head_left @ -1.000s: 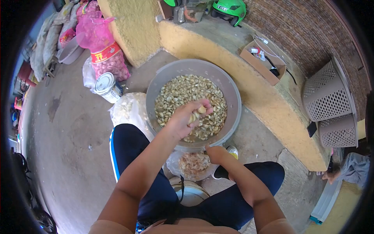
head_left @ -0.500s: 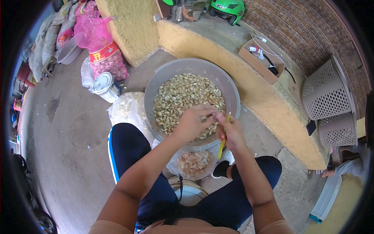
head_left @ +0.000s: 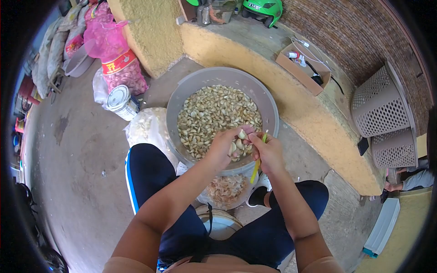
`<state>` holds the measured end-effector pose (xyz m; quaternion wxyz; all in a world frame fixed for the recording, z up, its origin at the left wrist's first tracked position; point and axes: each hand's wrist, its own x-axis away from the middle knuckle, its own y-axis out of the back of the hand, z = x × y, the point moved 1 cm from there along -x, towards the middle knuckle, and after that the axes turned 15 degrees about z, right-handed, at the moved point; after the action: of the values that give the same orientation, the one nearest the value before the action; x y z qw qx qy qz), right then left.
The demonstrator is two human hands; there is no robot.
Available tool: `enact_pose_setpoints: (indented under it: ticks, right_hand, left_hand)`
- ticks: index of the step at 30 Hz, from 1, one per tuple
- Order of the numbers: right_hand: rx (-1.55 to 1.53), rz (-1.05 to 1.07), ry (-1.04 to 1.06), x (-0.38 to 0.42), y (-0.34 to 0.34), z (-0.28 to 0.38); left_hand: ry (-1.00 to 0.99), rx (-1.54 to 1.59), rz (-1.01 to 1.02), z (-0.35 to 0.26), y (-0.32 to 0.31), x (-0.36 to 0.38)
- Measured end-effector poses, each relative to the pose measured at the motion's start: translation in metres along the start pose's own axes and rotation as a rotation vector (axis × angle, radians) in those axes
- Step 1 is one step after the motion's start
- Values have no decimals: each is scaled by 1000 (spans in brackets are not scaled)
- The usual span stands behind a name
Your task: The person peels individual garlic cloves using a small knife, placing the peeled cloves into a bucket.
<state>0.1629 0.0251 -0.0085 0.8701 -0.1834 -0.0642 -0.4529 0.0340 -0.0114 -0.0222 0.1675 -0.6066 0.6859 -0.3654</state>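
A wide grey tub [head_left: 267, 98] holds many pale garlic cloves [head_left: 214, 107] between my knees and the low wall. Over its near right part, my left hand [head_left: 230, 144] is closed around a few cloves [head_left: 242, 135], one showing at the fingertips. My right hand [head_left: 268, 152] grips a small yellow-green knife [head_left: 256, 170], its handle pointing down toward me, and its fingertips meet those of my left hand. Below the tub's near rim, a clear plastic bag [head_left: 226, 191] holds brownish peelings.
Left of the tub are a white bag of cloves [head_left: 148, 127], a metal can [head_left: 123, 102] and a pink net sack [head_left: 125, 75]. The ledge [head_left: 255, 43] carries a cardboard box [head_left: 302, 73] and green helmet [head_left: 264, 9]. Perforated baskets [head_left: 380, 109] stand right. Another person's leg [head_left: 416, 181] shows far right.
My left hand has turned and opened somewhat, so cloves now show in it. My right hand has shifted slightly with the knife. The view has moved a little.
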Motion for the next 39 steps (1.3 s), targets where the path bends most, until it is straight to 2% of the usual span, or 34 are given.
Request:
enact_pose_setpoints:
  ticks: [4,7,9,10,13,16,19,21,22,25,28,31,34,37,39]
  right_hand:
    - [172,-17,69,0,-7,-2]
    - [17,-28,71,-2,-6,-12]
    - [-5,69,-36,-3,-6,-18]
    - [-15,118,-90,-2,-7,-20]
    - [100,71,-56,1,-14,-21]
    - [409,-45,103,-1,-13,-18]
    - [569,-55,185,2,-13,-14]
    - [876,-28,332,2,-16,-11]
    - [1028,-15,407,3,-18,-10]
    - [1083,21,450,2,-16,-15]
    - [1070,4,342,8,-18,-8]
    - [712,-89,370,6,-16,3]
    - [719,-111,178,3,-3,9]
    - [618,-60,120,-4,10,0]
    - [738,1,119,-4,15,0]
  left_hand:
    - [-27,261,-50,5,5,-3]
    - [-71,361,-54,3,9,-4]
    - [-101,404,-71,0,9,-5]
    - [-101,357,-59,0,10,-7]
    - [-114,240,-29,2,13,-9]
    - [-140,205,-4,5,14,-10]
    - [-159,265,21,15,21,-14]
    - [-178,326,16,21,20,-17]
    - [-125,328,-22,23,21,-16]
    - [-5,353,-107,28,19,-12]
    - [37,365,-120,29,15,-11]
    - [85,279,-85,27,17,-14]
    - [135,205,-37,23,6,-12]
    - [188,154,-23,24,1,-10]
    - [185,148,-35,23,2,-9]
